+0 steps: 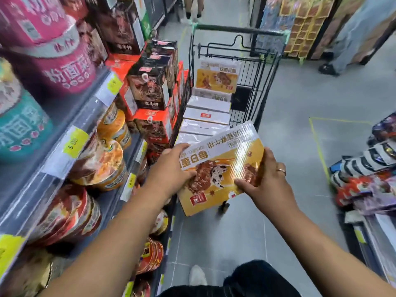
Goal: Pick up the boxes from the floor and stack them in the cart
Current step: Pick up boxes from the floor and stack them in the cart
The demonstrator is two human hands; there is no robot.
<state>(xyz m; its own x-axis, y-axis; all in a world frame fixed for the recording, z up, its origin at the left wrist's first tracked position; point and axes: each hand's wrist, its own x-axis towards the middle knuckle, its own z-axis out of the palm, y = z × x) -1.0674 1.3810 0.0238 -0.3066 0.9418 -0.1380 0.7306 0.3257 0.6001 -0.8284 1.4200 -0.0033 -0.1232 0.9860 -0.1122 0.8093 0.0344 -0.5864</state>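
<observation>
- Left of the left hand, shelves of noodle bowls and red-and-dark cartons press close against the cart.
- Striped packets are piled well to the right of the right hand.
- Ahead of both hands, a row of boxes lies in the cart, with one upright box at its far end.
- Both hands grip a yellow box by opposite edges, thumbs on top; it is tilted, seemingly over the cart's near end.
</observation>
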